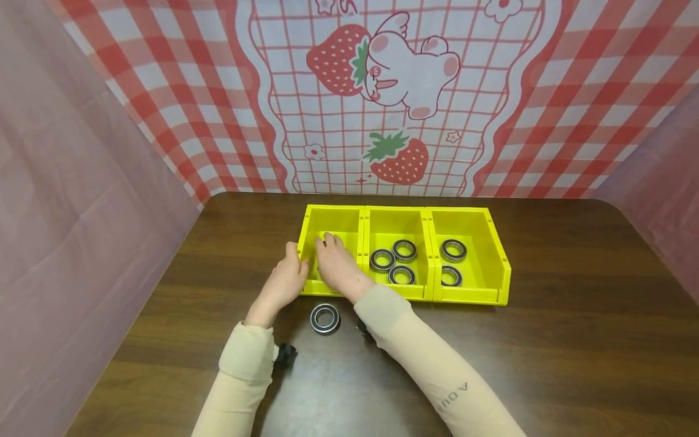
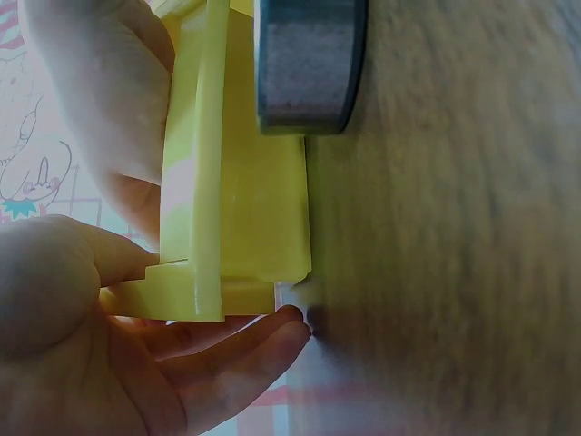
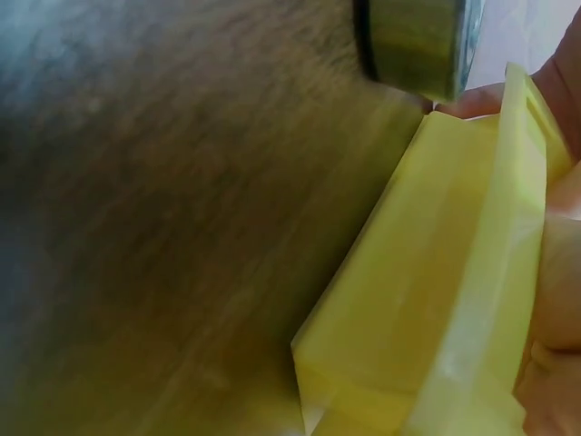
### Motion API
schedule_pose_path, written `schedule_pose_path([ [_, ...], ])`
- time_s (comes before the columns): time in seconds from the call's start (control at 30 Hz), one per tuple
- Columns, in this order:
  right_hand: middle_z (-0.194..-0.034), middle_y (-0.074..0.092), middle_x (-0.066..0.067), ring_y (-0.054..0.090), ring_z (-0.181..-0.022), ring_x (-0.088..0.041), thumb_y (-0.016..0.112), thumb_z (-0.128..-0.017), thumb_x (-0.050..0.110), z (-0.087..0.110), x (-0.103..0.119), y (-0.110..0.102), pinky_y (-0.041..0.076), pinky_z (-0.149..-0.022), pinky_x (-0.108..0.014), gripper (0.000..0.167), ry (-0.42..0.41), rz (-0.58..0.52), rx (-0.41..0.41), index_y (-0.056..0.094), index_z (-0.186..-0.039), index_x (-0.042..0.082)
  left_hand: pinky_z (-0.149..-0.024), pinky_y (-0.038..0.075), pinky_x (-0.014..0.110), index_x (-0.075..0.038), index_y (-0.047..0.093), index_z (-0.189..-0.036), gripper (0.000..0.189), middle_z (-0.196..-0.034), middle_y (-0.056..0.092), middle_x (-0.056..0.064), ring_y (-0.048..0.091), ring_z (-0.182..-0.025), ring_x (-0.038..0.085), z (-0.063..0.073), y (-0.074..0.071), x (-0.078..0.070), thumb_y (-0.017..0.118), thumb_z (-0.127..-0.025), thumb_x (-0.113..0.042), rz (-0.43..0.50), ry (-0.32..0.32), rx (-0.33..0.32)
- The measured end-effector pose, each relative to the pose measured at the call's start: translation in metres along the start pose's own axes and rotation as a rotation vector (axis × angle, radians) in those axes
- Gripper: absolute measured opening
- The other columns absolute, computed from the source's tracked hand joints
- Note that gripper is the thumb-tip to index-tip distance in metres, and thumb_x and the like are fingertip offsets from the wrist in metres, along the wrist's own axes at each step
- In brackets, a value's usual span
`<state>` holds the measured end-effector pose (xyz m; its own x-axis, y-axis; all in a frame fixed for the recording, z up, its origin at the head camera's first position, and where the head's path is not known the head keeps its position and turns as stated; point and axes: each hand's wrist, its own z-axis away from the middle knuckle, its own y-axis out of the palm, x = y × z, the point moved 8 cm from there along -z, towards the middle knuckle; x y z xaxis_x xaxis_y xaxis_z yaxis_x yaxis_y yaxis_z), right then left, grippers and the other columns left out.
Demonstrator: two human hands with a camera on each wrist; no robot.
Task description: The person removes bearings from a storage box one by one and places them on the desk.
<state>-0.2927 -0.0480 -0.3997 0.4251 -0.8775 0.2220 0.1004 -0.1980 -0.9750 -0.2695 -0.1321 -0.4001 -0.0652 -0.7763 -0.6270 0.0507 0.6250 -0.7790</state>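
A yellow three-compartment row of bins (image 1: 472,296) stands on the table. My left hand (image 1: 284,276) grips the side wall of the left bin (image 2: 259,209), thumb over the rim and fingers along the outside. My right hand (image 1: 338,264) reaches down into that same bin over its front edge. Its fingertips are largely hidden there, with a small dark patch beside them; I cannot tell what they hold. In front of the left bin, a ball bearing (image 1: 324,318) lies flat on the table. Its steel outer side also shows in the left wrist view as a bearing (image 2: 309,68).
Three bearings (image 1: 402,275) lie in the middle bin and two bearings (image 1: 453,250) in the right bin. The brown wooden table (image 1: 590,340) reaches back to a red-checked strawberry cloth (image 1: 398,161). A pinkish curtain (image 1: 82,182) hangs at the left.
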Motion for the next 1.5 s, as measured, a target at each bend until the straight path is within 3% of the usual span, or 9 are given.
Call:
schedule_pose_path([
  [0.23,-0.145,0.024,-0.021,0.029,-0.131,-0.036,0.046,-0.091,0.013,-0.005,-0.006,0.008,0.038,-0.096,-0.046,0.054,0.052,-0.021,0.074,0.026,-0.141,0.003,-0.062,0.044,0.044,0.000,0.030,-0.118,0.031,-0.086,0.057,0.024,0.055,-0.071,0.031,0.001,0.000,-0.001,0.041,-0.093,-0.016,0.005,-0.005,0.003],
  [0.47,-0.145,0.024,-0.021,0.027,-0.132,-0.036,0.039,-0.093,0.011,-0.009,-0.008,0.011,0.037,-0.096,-0.048,0.050,0.076,0.011,0.091,0.026,-0.142,0.005,-0.061,0.044,0.044,0.001,0.030,-0.117,0.031,-0.083,0.057,0.024,0.055,-0.069,0.031,0.000,0.000,-0.001,0.041,-0.093,-0.015,-0.007,0.005,-0.006],
  [0.6,-0.145,0.025,-0.021,0.027,-0.131,-0.037,0.041,-0.092,0.011,-0.010,-0.009,0.012,0.037,-0.096,-0.048,0.051,0.083,0.011,0.100,0.027,-0.142,0.007,-0.060,0.044,0.042,0.000,0.029,-0.117,0.031,-0.082,0.056,0.023,0.054,-0.068,0.030,-0.001,0.001,0.000,0.041,-0.093,-0.016,-0.005,0.000,0.005],
  [1.07,-0.135,0.038,-0.019,0.040,-0.120,-0.035,0.040,-0.094,0.010,-0.012,-0.009,0.011,0.040,-0.091,-0.047,0.045,0.093,-0.017,0.090,0.035,-0.139,0.009,-0.058,0.043,0.039,0.000,0.028,-0.118,0.032,-0.081,0.055,0.021,0.053,-0.066,0.028,-0.001,0.001,0.000,0.040,-0.094,-0.016,0.006,-0.010,0.021],
  [1.3,-0.124,0.043,-0.018,0.045,-0.110,-0.033,0.045,-0.092,0.007,-0.011,-0.009,0.009,0.044,-0.085,-0.045,0.033,0.083,0.001,0.065,0.048,-0.125,0.005,-0.059,0.044,0.039,0.000,0.028,-0.118,0.031,-0.084,0.055,0.021,0.053,-0.067,0.028,-0.002,0.003,0.001,0.040,-0.094,-0.016,0.012,-0.010,0.024],
  [1.5,-0.117,0.046,-0.019,0.048,-0.103,-0.033,0.049,-0.089,0.006,-0.009,-0.007,0.008,0.046,-0.081,-0.041,0.032,0.075,0.026,0.037,0.050,-0.120,0.001,-0.060,0.044,0.040,-0.001,0.028,-0.118,0.031,-0.084,0.056,0.022,0.053,-0.068,0.028,-0.001,0.002,0.001,0.040,-0.093,-0.016,0.007,-0.011,0.020],
])
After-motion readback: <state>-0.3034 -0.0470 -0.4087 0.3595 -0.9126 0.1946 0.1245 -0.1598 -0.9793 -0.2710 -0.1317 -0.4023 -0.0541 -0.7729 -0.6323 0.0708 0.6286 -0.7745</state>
